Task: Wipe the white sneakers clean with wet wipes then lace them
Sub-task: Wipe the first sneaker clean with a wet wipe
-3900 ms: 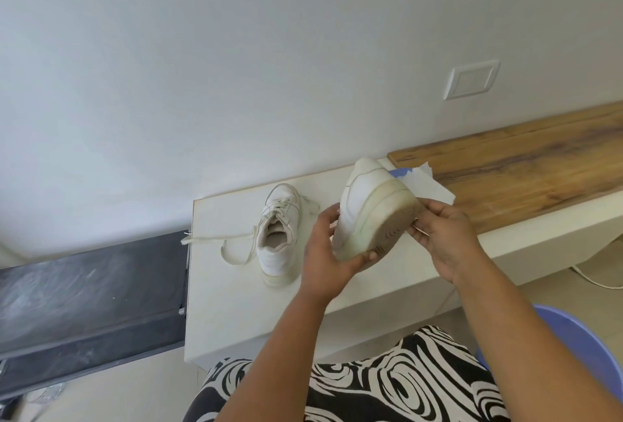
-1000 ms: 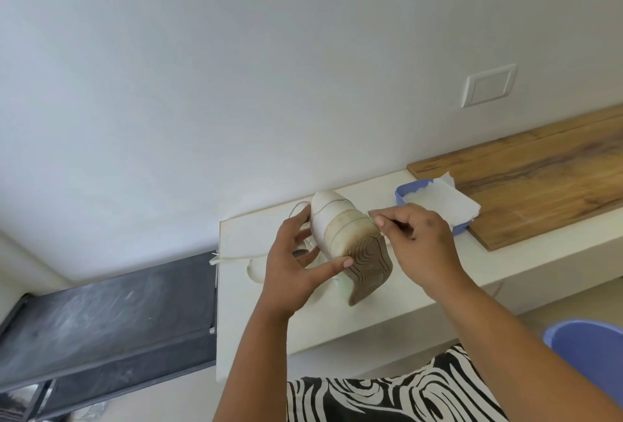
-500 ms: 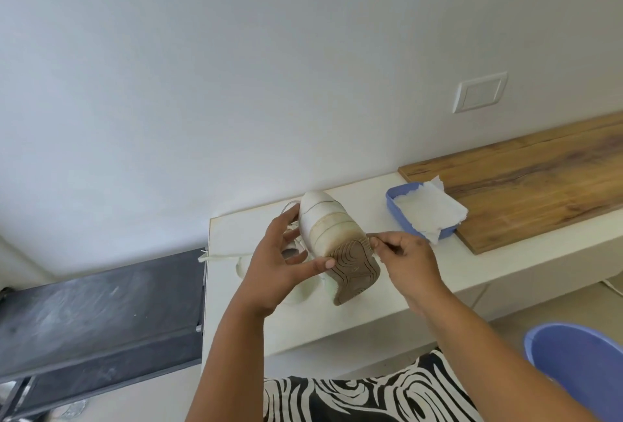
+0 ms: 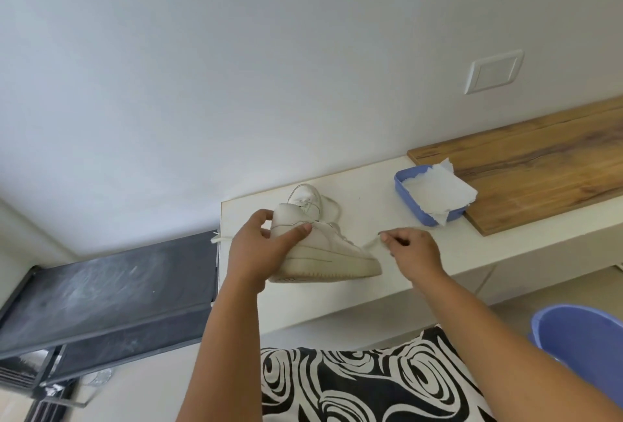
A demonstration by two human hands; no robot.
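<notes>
**Holding a wiped sneaker level while the other hand handles a thin strip**

Starting at the far left, a dark grey dusty slab (image 4: 101, 293) sits lower than the cream worktop (image 4: 371, 192), and the frayed end of a pale shoelace (image 4: 220, 238) hangs over the worktop's left edge. The left hand (image 4: 259, 249) comes next: its grip is wrapped round the heel of the white low-top leather sneaker (image 4: 323, 249), thumb on the near side, fingers curled behind. That sneaker is lifted above the worktop, sole down and toe pointing right. Behind it, resting on the worktop, the second white sneaker (image 4: 305, 197) shows only its toe and loose laces.

Right of the held shoe, the right hand (image 4: 414, 249) pinches a thin pale strip (image 4: 371, 243) whose free end points toward the toe; whether it is a twisted wipe or a lace end cannot be told. Further right, a blue plastic tray (image 4: 409, 201) carries white wet wipes (image 4: 438, 189), its far end against a brown wooden board (image 4: 539, 165). A blue plastic tub (image 4: 586, 337) stands on the floor at the lower right.

Judging the risks: the sole edge looks yellowed, so moving on to lacing now could leave grime behind. The shoe is held by the heel alone, so a tug from the right hand could twist it loose. The lace dangling off the left edge could snag or drag.
</notes>
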